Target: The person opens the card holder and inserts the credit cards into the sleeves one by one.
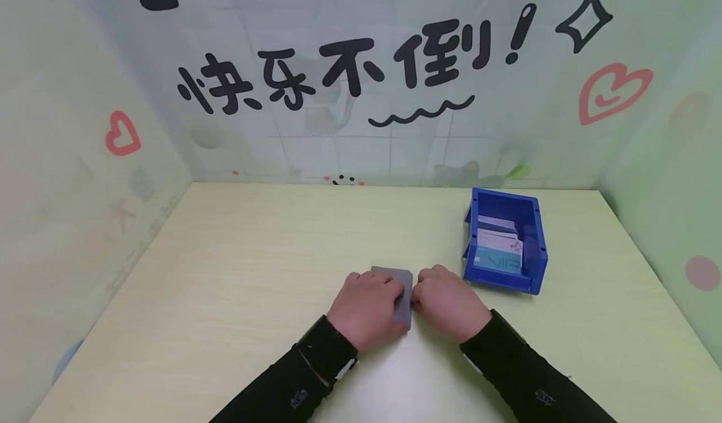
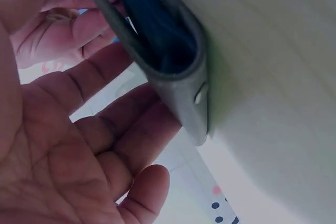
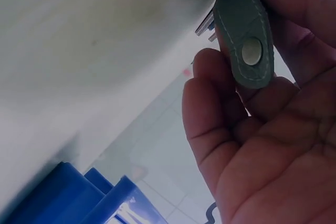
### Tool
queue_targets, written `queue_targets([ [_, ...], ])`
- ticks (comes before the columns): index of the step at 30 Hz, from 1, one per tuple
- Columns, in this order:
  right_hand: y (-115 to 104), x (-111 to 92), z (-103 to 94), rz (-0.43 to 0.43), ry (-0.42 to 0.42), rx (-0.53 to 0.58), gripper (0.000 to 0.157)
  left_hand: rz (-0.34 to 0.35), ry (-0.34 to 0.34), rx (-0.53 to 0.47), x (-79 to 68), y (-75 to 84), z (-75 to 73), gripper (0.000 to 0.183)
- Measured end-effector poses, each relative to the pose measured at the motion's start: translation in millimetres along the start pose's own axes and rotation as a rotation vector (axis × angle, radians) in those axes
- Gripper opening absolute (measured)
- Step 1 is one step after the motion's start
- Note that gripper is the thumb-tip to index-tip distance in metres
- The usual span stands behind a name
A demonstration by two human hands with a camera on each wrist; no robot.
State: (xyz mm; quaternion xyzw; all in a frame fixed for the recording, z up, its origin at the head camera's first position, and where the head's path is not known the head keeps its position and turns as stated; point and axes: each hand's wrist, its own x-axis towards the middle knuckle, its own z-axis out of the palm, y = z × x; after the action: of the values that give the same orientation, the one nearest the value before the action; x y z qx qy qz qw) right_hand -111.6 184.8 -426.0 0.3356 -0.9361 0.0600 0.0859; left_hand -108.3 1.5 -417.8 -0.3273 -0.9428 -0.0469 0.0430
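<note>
A grey card holder (image 1: 403, 307) lies on the table under my left hand (image 1: 366, 307), which grips it with the thumb at its near edge and the fingers over its top. In the left wrist view, the card holder (image 2: 184, 103) gapes at one end, with a dark blue inside and a small snap stud on its side. At its right edge is my right hand (image 1: 448, 304). The right wrist view shows those fingers holding a grey stitched strap (image 3: 244, 19) with a round metal snap. The strap's other end is hidden.
A blue plastic bin (image 1: 538, 247) stands to the right, beyond my right hand. Several cards (image 1: 499, 247) stand in it, the front one pink and light blue. The pale wooden table (image 1: 254, 254) is bordered by printed cloth walls at the back and sides.
</note>
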Motion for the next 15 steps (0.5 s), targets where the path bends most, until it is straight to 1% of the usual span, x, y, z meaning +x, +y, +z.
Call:
queue_targets([
  [4,0,0,-0.2,0.005,-0.009,0.024,0.017,0.014,0.002,-0.053,-1.0,-2.6,-3.1,0.026],
  [7,-1,0,-0.8,0.032,-0.028,0.060,0.018,0.018,-0.019,-0.145,-1.0,-5.1,-5.0,0.020],
  [10,-2,0,-1.5,0.079,-0.045,0.113,0.020,0.001,-0.039,-0.253,-1.3,-7.7,-8.8,0.010],
  [11,-2,1,-1.5,0.098,-0.053,0.130,0.020,-0.007,-0.044,-0.290,-1.3,-8.5,-10.2,0.012],
  [13,-3,2,-1.1,0.138,-0.067,0.162,0.018,-0.024,-0.049,-0.347,-1.3,-10.5,-13.6,0.028],
  [15,-3,2,-0.5,0.176,-0.082,0.182,0.016,-0.029,-0.048,-0.378,-1.3,-13.0,-16.8,0.043],
])
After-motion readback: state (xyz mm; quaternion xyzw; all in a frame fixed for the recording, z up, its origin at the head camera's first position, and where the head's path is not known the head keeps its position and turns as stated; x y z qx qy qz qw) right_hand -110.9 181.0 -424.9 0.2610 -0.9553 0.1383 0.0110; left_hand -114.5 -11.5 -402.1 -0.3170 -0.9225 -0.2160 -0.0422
